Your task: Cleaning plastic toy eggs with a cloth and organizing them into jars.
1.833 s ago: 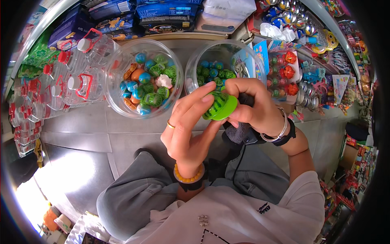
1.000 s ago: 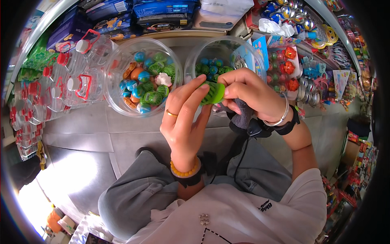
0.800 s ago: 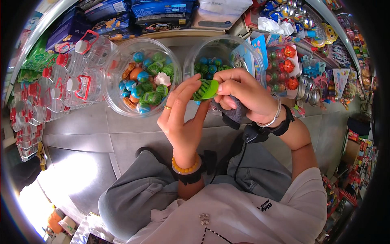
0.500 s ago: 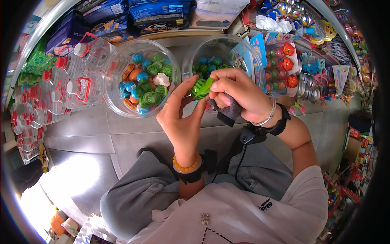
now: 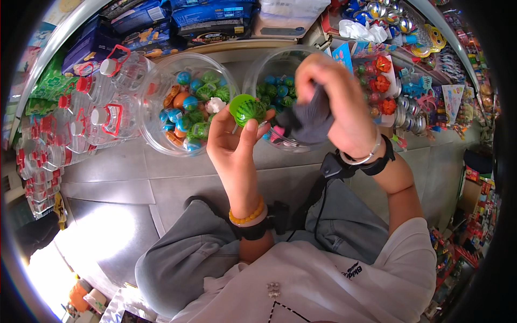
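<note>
My left hand (image 5: 232, 151) holds up a round green watermelon-patterned ball (image 5: 250, 110) with a light green rim or flap on its left, between thumb and fingers. Closed on a dark grey cloth (image 5: 312, 118), my right hand (image 5: 347, 99) is just right of the ball, apart from it and smeared by motion. Left of my left hand stands a clear round tub (image 5: 144, 116) of blue, green and orange balls. Partly behind my right hand is a second clear tub (image 5: 249, 78) with blue and dark green balls and some pink pieces.
Water bottles (image 5: 116, 116) with red handles stand in rows at the left. Blue packages (image 5: 212, 13) lie along the far shelf. Red and green balls (image 5: 366, 91) and small cans (image 5: 406, 118) are on the right. Grey tiles (image 5: 177, 180) form the floor before my knees.
My right hand, with the grey cloth, has moved off the ball, up and to the right. The left hand has turned the ball and shifted it slightly left, showing its striped side.
</note>
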`<action>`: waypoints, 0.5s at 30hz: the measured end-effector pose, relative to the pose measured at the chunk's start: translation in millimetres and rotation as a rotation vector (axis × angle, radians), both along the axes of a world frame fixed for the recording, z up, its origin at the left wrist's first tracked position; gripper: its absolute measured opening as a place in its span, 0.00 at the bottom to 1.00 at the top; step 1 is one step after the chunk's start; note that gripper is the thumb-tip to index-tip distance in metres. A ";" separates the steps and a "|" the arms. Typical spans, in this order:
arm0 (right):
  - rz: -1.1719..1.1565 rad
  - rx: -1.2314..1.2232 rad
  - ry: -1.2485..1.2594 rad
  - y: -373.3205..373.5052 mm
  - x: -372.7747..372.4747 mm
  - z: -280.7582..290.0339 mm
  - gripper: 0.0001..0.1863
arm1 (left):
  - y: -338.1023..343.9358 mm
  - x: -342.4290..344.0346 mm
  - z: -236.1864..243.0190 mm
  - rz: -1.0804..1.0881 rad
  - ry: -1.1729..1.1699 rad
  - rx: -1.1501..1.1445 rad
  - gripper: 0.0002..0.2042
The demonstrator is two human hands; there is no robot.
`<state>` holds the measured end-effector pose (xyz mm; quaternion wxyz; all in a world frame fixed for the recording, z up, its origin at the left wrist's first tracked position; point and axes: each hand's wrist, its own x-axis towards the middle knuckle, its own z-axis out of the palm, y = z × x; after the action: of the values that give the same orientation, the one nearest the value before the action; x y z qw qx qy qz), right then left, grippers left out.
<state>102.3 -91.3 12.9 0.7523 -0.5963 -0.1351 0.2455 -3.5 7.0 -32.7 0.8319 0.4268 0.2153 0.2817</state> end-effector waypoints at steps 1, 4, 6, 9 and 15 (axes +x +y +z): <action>-0.051 0.038 -0.102 -0.7 2.5 7.1 0.13 | -0.5 0.4 2.8 -0.009 0.003 -0.052 0.16; -0.091 0.209 -0.125 -1.6 0.6 25.7 0.14 | -3.4 0.1 2.3 -0.035 0.019 -0.071 0.15; 0.156 0.275 -0.634 7.6 -3.5 15.7 0.18 | -7.1 -1.8 6.6 -0.056 0.041 -0.063 0.12; 0.256 -0.405 -1.361 26.5 -21.1 6.4 0.18 | -16.1 -7.5 2.2 0.053 0.058 0.131 0.17; 0.379 -0.286 -0.834 23.4 -8.4 -5.2 0.14 | -10.5 -12.2 -12.9 -0.142 -0.078 0.000 0.15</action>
<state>93.9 -67.9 7.7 0.4863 -0.7064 -0.4965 0.1343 -15.7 -3.5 -45.6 0.8576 0.4297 0.1517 0.2383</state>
